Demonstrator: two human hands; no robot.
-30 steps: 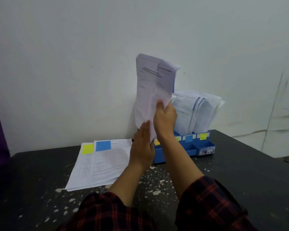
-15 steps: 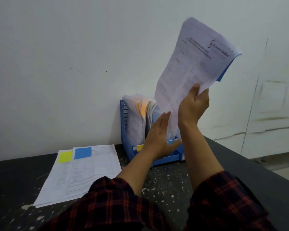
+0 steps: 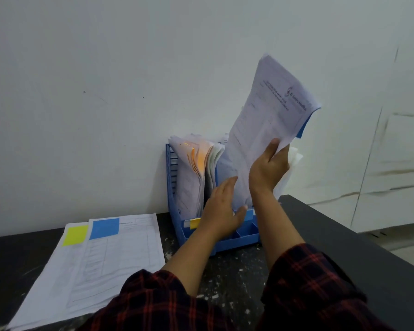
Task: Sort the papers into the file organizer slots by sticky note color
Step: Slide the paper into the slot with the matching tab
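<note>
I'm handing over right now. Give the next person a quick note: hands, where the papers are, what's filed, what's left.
Right hand grips a paper with a blue sticky note, tilted above the blue file organizer.
Left hand open, fingers at the organizer's papers by the middle slot.
Done: several papers already stand in the slots.
Left: slot the held paper, then sort the stack on the table, topped by blue and yellow notes.

The right hand (image 3: pixel 268 170) is raised on the far right, fingers and thumb curled in a grip, while the left hand (image 3: pixel 221 209) reaches forward below it, fingers straight, both forearms bare below plaid sleeves (image 3: pixel 316 290).
</note>
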